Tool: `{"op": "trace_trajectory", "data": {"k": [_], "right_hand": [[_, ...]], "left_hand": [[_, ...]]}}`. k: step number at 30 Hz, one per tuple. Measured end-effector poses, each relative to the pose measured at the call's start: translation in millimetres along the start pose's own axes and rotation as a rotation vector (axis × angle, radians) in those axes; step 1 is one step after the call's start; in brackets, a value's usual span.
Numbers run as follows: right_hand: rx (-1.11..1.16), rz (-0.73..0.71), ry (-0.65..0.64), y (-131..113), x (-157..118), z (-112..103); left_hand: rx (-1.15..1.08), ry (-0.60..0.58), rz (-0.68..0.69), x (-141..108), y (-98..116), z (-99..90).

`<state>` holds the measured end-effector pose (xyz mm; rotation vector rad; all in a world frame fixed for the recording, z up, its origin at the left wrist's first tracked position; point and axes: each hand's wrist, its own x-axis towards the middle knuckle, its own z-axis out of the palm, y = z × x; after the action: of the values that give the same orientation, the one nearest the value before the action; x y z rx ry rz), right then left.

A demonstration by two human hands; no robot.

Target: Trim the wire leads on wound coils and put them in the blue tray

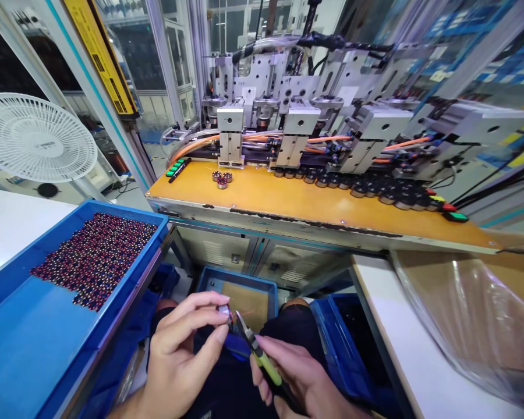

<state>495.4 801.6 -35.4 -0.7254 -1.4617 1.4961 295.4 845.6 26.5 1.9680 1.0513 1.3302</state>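
My left hand pinches a small round motor part, a metal-rimmed piece with thin reddish wire sticking out to the right. In my right hand is a pair of pliers with green and black handles; whether they are cutters I cannot tell. The metal jaws point up and left, close beside the part's wire. Contact between jaws and wire cannot be made out. Both hands are above my lap.
On the left stands a blue tray with rows of small wound parts. Ahead, an orange worktop carries three loose parts, a row of dark parts and a machine. Below lies a blue bin; plastic sheeting covers the right.
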Motion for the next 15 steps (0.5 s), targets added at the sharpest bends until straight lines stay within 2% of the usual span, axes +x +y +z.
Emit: {"op": "trace_trajectory", "data": {"k": [4, 9, 11, 15], "right_hand": [[-0.03, 0.038, 0.002, 3, -1, 2], [-0.063, 0.054, 0.122, 12, -1, 1], [-0.059, 0.078, 0.131, 12, -2, -2], [-0.006, 0.153, 0.061, 3, -9, -12]], "left_hand": [[-0.023, -0.01, -0.007, -1, -1, 1.7], [-0.057, -0.019, -0.019, 0, -7, 1.5], [-0.059, -0.036, 0.028, -1, -11, -0.8], [-0.095, -0.06, 0.161, -3, -21, -5.0]]}}
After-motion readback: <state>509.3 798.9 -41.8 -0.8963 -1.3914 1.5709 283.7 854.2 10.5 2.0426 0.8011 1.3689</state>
